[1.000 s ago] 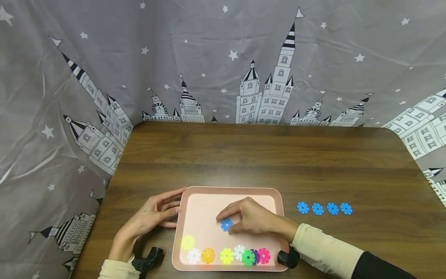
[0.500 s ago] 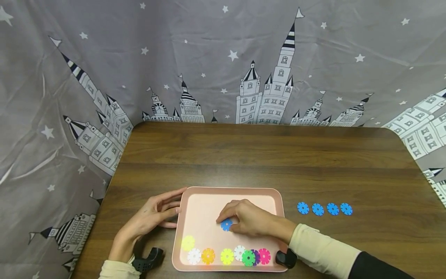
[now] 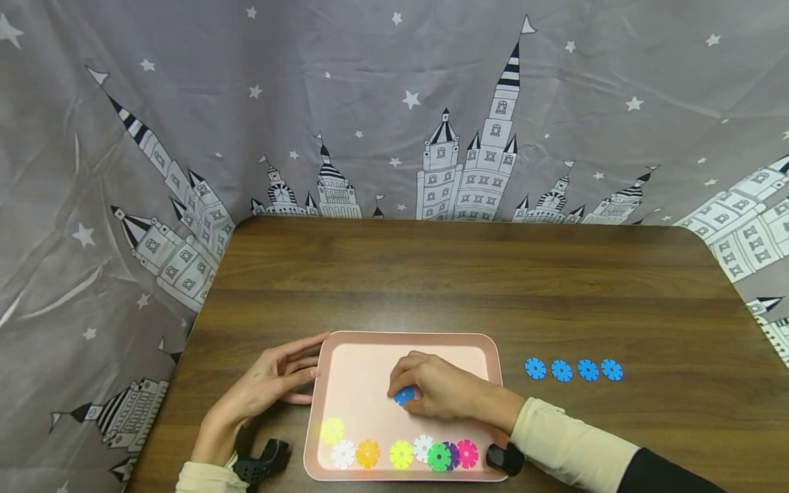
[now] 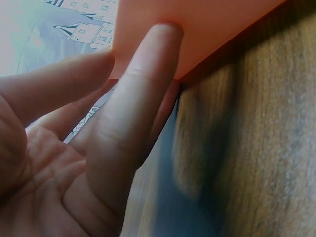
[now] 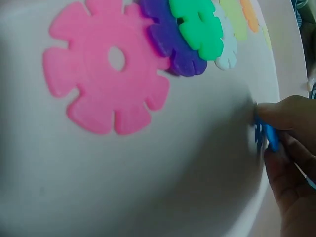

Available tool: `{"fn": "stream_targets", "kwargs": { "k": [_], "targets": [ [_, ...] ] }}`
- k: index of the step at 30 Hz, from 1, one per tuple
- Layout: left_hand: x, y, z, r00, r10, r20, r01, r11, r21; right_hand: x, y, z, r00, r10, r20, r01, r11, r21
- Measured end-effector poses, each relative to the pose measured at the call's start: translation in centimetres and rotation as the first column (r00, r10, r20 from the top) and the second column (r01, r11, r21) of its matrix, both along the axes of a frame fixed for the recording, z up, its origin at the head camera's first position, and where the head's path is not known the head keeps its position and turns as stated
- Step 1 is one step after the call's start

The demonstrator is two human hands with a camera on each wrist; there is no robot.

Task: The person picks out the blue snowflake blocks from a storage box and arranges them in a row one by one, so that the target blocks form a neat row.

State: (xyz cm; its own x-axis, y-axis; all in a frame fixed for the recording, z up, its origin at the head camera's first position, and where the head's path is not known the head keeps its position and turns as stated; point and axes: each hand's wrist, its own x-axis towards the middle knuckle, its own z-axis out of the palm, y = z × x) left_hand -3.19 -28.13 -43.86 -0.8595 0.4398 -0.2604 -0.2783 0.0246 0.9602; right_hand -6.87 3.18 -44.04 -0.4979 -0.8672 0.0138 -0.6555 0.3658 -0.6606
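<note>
Over the middle of a pink tray [image 3: 354,356], my right hand [image 3: 440,388] pinches a blue notched plastic disc [image 3: 404,396] between thumb and fingers. The right wrist view has this blue disc [image 5: 266,133] tilted between the fingertips, close over the tray floor. My left hand [image 3: 271,373] touches the tray's left side near its far corner, its fingers extended. In the left wrist view, its thumb [image 4: 148,84] lies against the tray's outer wall [image 4: 207,34]. Along the tray's near side lie notched discs, among them a pink one [image 3: 468,454], a green one [image 3: 439,457] overlapping a purple one, and an orange one [image 3: 368,454].
Right of the tray, several blue discs [image 3: 561,370] lie in a row on the wooden table [image 3: 394,274]. Yellow [image 3: 333,431] and white discs [image 3: 343,454] occupy the tray's near left part. A grey curtain [image 3: 357,89] printed with castles hangs behind the table.
My right fingers have closed in on the blue disc, which has shifted slightly right and now tilts. The left hand and the tray stay in place.
</note>
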Motion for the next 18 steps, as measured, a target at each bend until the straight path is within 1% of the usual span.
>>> {"fn": "stream_targets", "kwargs": {
  "k": [3, 5, 12, 18],
  "targets": [
    [0.0, -0.02, -0.07, 1.0, -0.006, -0.01, 0.006, 1.0, 0.002, -0.01, 0.06, 0.15, 1.0, 0.001, -0.026, 0.0, 1.0, 0.027],
    [-0.02, -0.02, -0.1, 1.0, -0.002, -0.001, 0.002, 1.0, 0.004, -0.02, 0.1, 0.23, 0.999, -0.004, -0.035, 0.005, 0.999, 0.037],
    [-0.01, 0.0, -0.11, 1.0, 0.004, 0.008, -0.004, 1.0, 0.0, -0.05, 0.27, 0.3, 0.998, -0.025, -0.053, 0.027, 0.999, 0.031],
    [0.02, 0.01, -0.01, 1.0, -0.004, -0.003, 0.004, 1.0, 0.008, -0.02, 0.27, 0.46, 0.997, 0.003, -0.083, -0.001, 1.0, 0.02]
  ]
}}
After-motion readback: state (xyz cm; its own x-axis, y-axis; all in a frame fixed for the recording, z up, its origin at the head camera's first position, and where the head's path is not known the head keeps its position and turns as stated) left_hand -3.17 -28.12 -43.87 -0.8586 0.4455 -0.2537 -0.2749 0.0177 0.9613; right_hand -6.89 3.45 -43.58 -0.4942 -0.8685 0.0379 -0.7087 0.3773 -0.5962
